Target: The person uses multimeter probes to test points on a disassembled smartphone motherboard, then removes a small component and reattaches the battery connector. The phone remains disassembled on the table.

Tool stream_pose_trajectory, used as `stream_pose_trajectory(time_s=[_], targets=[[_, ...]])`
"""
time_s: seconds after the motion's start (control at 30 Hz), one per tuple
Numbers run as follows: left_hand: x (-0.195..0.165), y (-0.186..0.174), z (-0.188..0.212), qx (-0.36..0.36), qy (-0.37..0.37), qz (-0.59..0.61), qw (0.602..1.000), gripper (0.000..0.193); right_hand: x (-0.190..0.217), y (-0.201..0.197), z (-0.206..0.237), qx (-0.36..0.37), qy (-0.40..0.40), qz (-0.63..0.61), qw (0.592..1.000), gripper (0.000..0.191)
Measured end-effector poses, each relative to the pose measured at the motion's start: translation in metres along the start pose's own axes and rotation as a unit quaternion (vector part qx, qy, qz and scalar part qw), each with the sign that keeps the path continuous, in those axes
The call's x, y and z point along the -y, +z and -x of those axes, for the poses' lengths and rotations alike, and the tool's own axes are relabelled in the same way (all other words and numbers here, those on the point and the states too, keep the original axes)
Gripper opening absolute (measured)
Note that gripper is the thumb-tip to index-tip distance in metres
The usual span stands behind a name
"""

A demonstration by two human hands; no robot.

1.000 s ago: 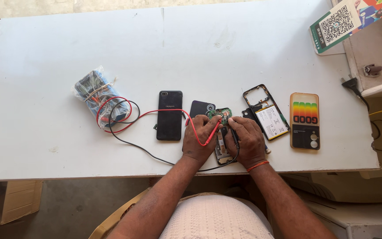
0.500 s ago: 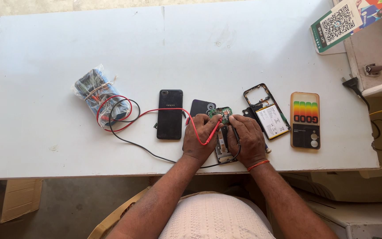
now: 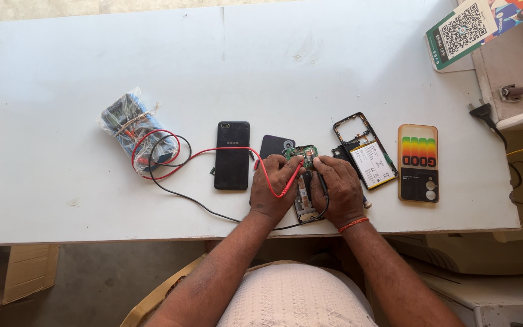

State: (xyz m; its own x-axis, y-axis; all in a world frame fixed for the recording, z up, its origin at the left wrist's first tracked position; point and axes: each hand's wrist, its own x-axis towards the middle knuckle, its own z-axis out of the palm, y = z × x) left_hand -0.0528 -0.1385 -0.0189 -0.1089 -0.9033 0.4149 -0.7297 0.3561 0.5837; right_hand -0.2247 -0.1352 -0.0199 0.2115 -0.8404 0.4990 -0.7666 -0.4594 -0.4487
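Two hands work side by side over an opened phone's green circuit board (image 3: 302, 155) at the near edge of the white worktop (image 3: 152, 66). My left hand (image 3: 275, 186) is closed on a red probe lead (image 3: 225, 149), my right hand (image 3: 336, 189) on a black probe lead (image 3: 180, 195), both tips pressed to the board. Left of my hands lie a black phone (image 3: 232, 155) and, farther out, a plastic-wrapped multimeter (image 3: 129, 123). Right of them rest a phone frame with battery (image 3: 364, 151) and a colourful phone case (image 3: 417, 162).
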Motion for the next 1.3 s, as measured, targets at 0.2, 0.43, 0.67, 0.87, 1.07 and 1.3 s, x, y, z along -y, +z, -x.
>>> stream_pose_trajectory(time_s=[0.2, 0.43, 0.67, 0.87, 1.07, 1.3], targets=[[-0.0012, 0.0, 0.0019, 0.005, -0.008, 0.007, 1.0, 0.025, 0.0002, -0.0006, 0.0018, 0.001, 0.004, -0.005, 1.0, 0.026], [-0.0008, 0.0001, 0.0029, 0.001, -0.002, 0.002, 1.0, 0.025, 0.0019, -0.0019, 0.0022, 0.0, 0.002, -0.004, 1.0, 0.026], [0.0, -0.0005, 0.002, 0.01, -0.01, 0.002, 1.0, 0.024, 0.0018, 0.0005, 0.0019, -0.008, 0.0, -0.012, 1.0, 0.024], [-0.0017, -0.0011, 0.0023, 0.002, -0.002, -0.002, 1.0, 0.025, 0.0006, 0.0002, 0.0031, -0.004, -0.002, -0.003, 1.0, 0.024], [-0.0018, -0.0007, 0.0029, 0.003, -0.006, 0.002, 1.0, 0.025, 0.0023, -0.0022, 0.0024, -0.002, -0.002, -0.004, 1.0, 0.026], [-0.0022, -0.0004, 0.0043, -0.008, 0.001, 0.002, 1.0, 0.024, 0.0058, -0.0061, 0.0004, 0.0, -0.015, -0.013, 1.0, 0.027]])
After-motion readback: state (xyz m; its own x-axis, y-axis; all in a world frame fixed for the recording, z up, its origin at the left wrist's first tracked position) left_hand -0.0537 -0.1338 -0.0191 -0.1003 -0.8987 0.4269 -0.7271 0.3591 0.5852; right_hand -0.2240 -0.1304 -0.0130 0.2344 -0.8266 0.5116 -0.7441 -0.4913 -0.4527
